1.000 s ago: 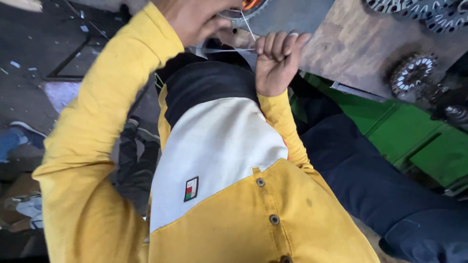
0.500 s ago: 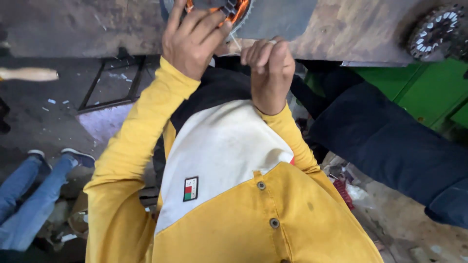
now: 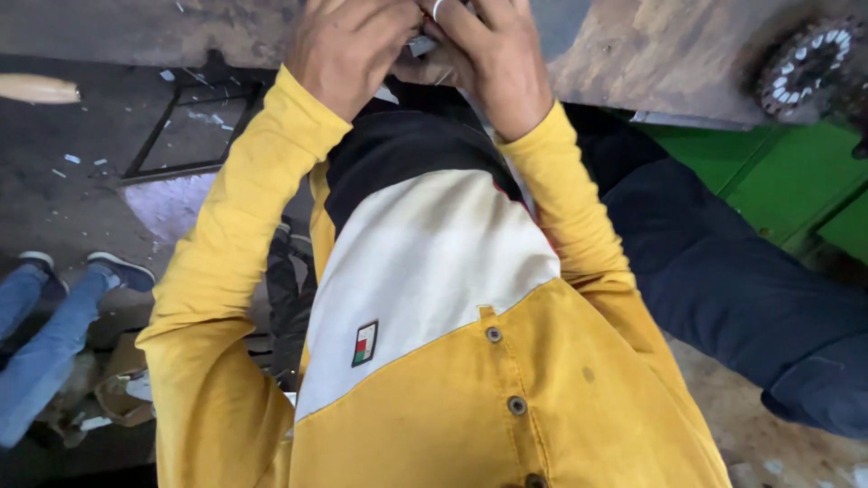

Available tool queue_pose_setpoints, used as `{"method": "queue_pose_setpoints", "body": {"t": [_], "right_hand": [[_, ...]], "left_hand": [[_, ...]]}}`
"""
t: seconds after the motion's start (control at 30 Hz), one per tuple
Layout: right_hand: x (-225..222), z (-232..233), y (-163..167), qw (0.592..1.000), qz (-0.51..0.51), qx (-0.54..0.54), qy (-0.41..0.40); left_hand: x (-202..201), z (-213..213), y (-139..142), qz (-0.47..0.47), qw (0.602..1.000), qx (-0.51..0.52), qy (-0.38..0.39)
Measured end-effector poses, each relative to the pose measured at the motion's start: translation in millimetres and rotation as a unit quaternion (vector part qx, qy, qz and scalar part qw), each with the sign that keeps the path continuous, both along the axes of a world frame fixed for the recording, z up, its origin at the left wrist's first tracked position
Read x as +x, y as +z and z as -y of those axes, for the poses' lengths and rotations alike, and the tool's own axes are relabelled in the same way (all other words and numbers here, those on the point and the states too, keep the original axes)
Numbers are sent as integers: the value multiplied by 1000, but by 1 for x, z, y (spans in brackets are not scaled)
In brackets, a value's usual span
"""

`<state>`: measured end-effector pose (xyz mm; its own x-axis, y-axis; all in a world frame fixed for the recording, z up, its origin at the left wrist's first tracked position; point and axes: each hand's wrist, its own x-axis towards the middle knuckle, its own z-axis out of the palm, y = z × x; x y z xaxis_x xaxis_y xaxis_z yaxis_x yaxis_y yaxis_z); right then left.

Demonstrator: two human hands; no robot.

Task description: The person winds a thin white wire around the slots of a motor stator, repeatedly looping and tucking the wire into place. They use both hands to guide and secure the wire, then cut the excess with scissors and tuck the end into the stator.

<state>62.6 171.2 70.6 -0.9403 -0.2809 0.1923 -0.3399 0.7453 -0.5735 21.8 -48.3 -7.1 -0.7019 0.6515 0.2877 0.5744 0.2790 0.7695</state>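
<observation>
Against brown bench [image 3: 651, 54], both hands [image 3: 348, 54] clasp something hidden.

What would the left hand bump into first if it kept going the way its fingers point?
The left hand points up and slightly right, at the right hand close beside it. It would probably meet a small grey object between them, or the right hand's fingers. Depth is unclear.

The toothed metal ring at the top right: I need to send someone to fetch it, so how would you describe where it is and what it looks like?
Start at the rusty brown workbench top that runs along the upper edge of the view, above the green panel. Follow it to its far right end, away from the hands. There lies the toothed metal ring, a round dark part with pale teeth pointing inward all around, the only such shape on the bench.
</observation>
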Motion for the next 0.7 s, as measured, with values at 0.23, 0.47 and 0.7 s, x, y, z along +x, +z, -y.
{"method": "queue_pose_setpoints", "body": {"t": [0.23, 0.47, 0.7], "right_hand": [[-15, -36, -9, 983, -28, 42, 174], [-25, -56, -53, 937, -195, 123, 263], [-12, -52, -49, 983, -82, -6, 167]], "left_hand": [[-2, 4, 1, 5, 1000, 1, -20], [3, 0, 9, -217, 969, -114, 13], [8, -8, 0, -34, 999, -23, 33]]}}
